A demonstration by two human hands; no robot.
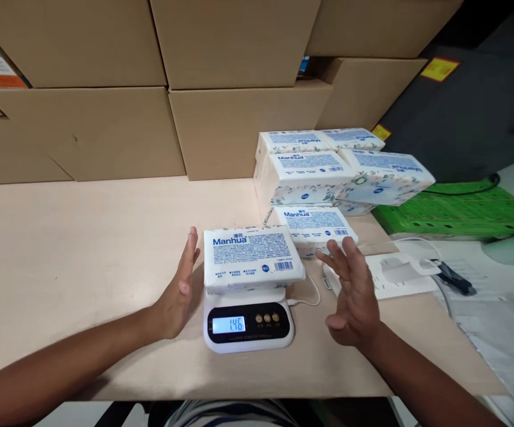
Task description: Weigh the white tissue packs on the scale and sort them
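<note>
A white tissue pack [252, 258] with blue "Manhua" print rests on top of a small white digital scale [248, 344]. The lit display reads about 1.46. My left hand [177, 296] is held upright just left of the pack, fingers straight, not gripping it. On the other side, my right hand [352, 296] hovers apart from the pack with its fingers spread and nothing in it. Behind the scale lies another tissue pack [314, 225], in front of a stack of several tissue packs [310, 169].
Large cardboard boxes [88, 133] line the back of the table [83, 237]. A white power strip [399, 287] with plugs lies at the right, and a white cable runs from the scale's side. Beyond the right edge are green crates [457, 210].
</note>
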